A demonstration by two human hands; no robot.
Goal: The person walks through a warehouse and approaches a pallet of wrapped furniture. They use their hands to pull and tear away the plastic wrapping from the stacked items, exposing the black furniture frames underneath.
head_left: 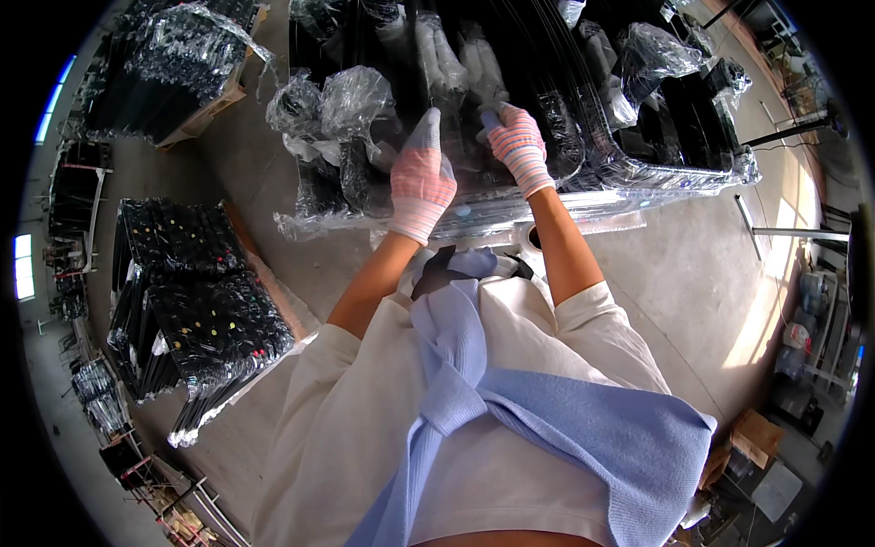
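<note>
Both my hands wear pink-and-white striped gloves with grey-blue fingertips. They reach over the near edge of a large stack of black frames (592, 100) wrapped in clear plastic film (465, 205). My left hand (422, 187) is closed, its grey fingertips drawn to a point that seems to pinch the film. To its right, my right hand (519, 146) is curled with the thumb up, apparently gripping film too; what lies inside the fingers is mostly hidden. Just beyond them, white plastic-covered bundles (439, 59) lie between the frames. Crumpled clear plastic (357, 100) bulges left of my left hand.
At my left, a lower pallet carries wrapped black panels (214, 319) with coloured dots. Another wrapped black stack (182, 68) stands far left. A roll (529, 239) sits close to my waist. Metal stands (793, 232) and a cardboard box (756, 438) are at right.
</note>
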